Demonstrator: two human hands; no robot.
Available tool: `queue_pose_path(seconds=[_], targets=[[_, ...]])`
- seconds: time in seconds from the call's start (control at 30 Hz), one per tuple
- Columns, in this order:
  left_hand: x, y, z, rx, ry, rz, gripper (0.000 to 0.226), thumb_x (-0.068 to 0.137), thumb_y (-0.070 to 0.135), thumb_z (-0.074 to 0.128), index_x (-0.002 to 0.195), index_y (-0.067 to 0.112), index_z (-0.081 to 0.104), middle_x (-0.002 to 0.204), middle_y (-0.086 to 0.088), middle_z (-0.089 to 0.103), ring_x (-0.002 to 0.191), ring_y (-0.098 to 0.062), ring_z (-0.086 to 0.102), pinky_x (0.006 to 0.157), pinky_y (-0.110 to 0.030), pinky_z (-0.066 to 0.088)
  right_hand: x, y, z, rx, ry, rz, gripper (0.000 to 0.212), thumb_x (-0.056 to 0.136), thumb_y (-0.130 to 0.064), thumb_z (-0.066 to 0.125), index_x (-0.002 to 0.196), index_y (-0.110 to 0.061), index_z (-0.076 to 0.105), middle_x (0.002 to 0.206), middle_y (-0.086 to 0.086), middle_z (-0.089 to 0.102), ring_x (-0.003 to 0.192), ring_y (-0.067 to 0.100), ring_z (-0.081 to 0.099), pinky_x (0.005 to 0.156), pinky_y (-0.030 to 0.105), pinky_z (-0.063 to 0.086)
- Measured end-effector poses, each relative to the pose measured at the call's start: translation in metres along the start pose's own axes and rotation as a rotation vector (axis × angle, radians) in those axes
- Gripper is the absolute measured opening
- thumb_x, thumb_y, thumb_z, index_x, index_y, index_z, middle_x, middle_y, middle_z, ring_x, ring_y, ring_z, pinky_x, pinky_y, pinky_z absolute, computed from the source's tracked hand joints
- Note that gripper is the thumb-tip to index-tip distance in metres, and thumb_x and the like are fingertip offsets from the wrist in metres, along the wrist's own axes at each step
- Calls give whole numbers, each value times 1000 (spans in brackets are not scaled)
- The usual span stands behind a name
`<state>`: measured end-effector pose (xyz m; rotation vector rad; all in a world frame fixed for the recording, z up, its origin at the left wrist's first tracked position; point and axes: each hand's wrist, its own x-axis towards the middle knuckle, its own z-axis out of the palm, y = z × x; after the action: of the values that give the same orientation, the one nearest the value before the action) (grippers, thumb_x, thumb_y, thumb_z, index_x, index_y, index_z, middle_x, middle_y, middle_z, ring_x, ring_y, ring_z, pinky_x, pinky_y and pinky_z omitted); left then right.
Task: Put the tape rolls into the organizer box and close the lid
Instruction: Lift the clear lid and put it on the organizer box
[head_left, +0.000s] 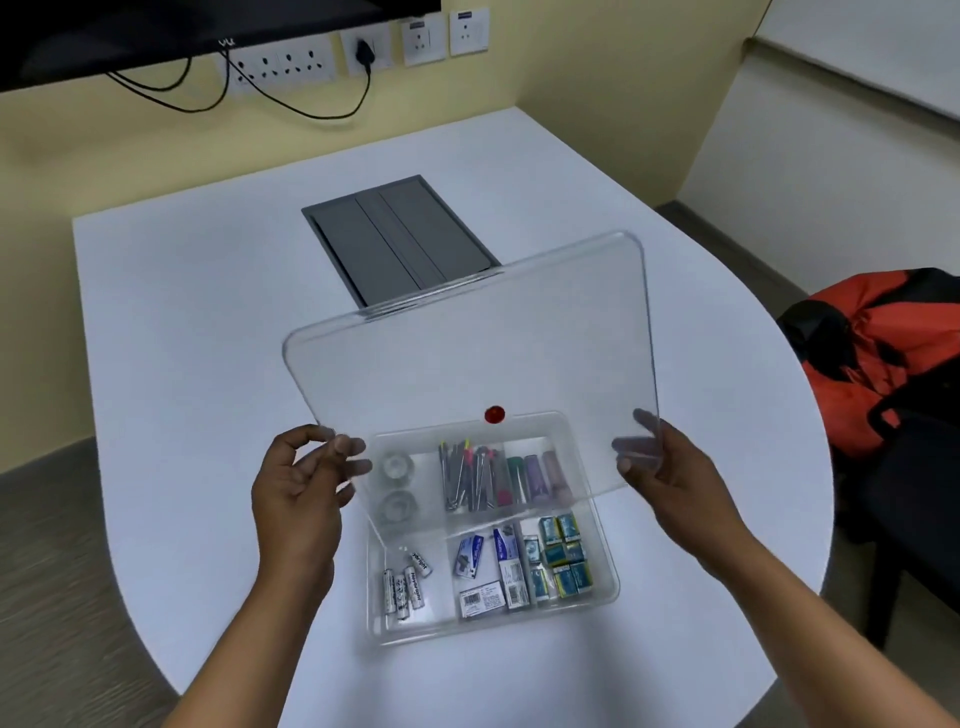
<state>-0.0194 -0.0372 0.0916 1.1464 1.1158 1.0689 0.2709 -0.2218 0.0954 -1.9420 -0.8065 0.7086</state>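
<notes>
A clear organizer box (608, 587) stands on the white table near its front edge. Two tape rolls (397, 486) lie in its far-left compartment, seen blurred through the lid. I hold the clear lid (467, 353), which has a small red dot, tilted above the far half of the box. My left hand (298, 488) pinches the lid's left edge. My right hand (662, 467) grips its right edge. The near compartments lie uncovered.
Batteries (405, 584), staple boxes (488, 569), small green packs (563, 556), pens and markers (493, 475) fill the other compartments. A grey cable hatch (397, 236) is set into the table (208, 338) behind the lid. An orange and black bag (883, 343) rests on a chair at right.
</notes>
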Motion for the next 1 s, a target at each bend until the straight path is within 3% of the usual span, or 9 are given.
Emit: queue_pose_path(seconds=[0.17,0.23,0.3,0.5,0.6,0.73,1.0], targets=[[2,-23,-5,145,-3,-155,9,89,13,65,91,21,61,85,-5,75,67,-16,72,61,-34,49,-9,21,11,47,19,62,63,94,5,47,143,-35,37,110,-6,67,83,15,71,77,31,56],[-1,-36,-8,245,3,-168,11,86,16,69,96,17,64,88,-6,73,69,-17,70,66,-38,53,-14,28,15,31,2,100,59,93,2,53,139,-32,43,113,-3,67,86,11,69,84,34,56],[-3,-50,-12,417,-27,-169,20,85,22,70,104,19,67,98,-1,70,83,-22,68,79,-41,53,-19,37,18,27,-23,166,53,91,-1,59,135,-28,47,116,1,69,100,11,66,95,35,49],[-10,-82,-21,754,-185,-103,43,87,30,66,127,15,59,128,-3,54,117,-16,53,93,-27,39,-34,60,24,54,-80,320,50,88,1,62,127,-27,48,131,0,60,121,10,54,96,28,38],[-12,-92,-22,876,-262,-102,55,88,37,63,136,14,51,141,-4,46,129,-20,45,101,-31,37,-38,68,29,11,-92,336,57,85,-6,69,135,-21,45,140,-2,52,130,8,46,101,27,35],[-13,-99,-25,997,-318,-109,67,88,50,56,143,16,41,149,-4,39,137,-22,36,108,-41,37,-42,74,38,-28,-127,345,66,82,-13,74,139,-20,40,145,-3,47,134,8,42,107,31,36],[-13,-105,-36,989,-398,-185,86,83,54,61,150,17,23,156,-5,28,143,-21,26,114,-38,28,-43,76,52,-149,-141,349,62,80,-21,75,134,-19,44,135,-1,56,125,15,51,100,33,43]])
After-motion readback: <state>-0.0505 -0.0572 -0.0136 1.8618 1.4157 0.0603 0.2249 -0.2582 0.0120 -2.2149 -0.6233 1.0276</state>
